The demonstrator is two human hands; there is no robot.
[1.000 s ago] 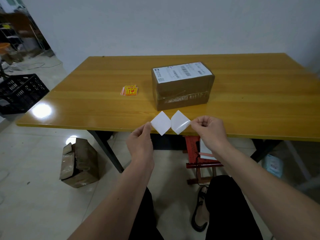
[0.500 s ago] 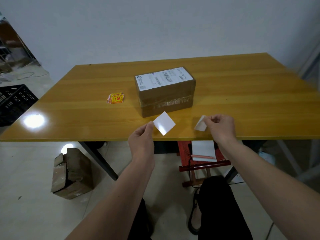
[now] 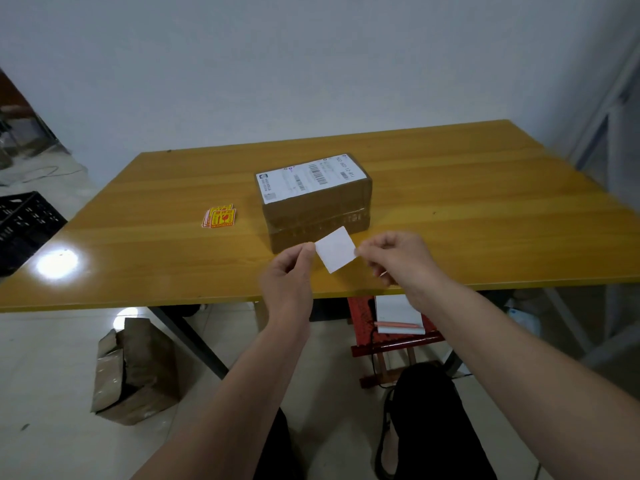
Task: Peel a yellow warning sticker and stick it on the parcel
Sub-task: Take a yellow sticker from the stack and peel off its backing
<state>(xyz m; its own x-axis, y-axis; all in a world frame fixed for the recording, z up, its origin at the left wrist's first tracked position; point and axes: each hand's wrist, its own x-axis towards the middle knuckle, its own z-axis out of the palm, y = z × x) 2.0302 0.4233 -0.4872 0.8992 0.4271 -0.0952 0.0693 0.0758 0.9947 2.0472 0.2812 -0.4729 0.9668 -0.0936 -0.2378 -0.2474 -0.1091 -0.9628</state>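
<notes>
A brown taped parcel (image 3: 313, 209) with a white shipping label on top stands in the middle of the yellow wooden table (image 3: 485, 220). To its left lies a small stack of yellow and red warning stickers (image 3: 220, 217). In front of the parcel, above the table's near edge, I hold a single sticker (image 3: 336, 249) with only its white side showing. My left hand (image 3: 287, 278) pinches its left corner. My right hand (image 3: 398, 258) pinches its right corner. The other white piece is hidden or out of view.
A black crate (image 3: 24, 226) sits at the far left. A dented cardboard box (image 3: 135, 372) lies on the floor under the table's left side. A red stool (image 3: 391, 341) with a notebook and pen stands under the near edge.
The two joined white squares came apart; my right hand drew one away, then came back and now pinches the square that my left hand holds. The view shifted right and down.
</notes>
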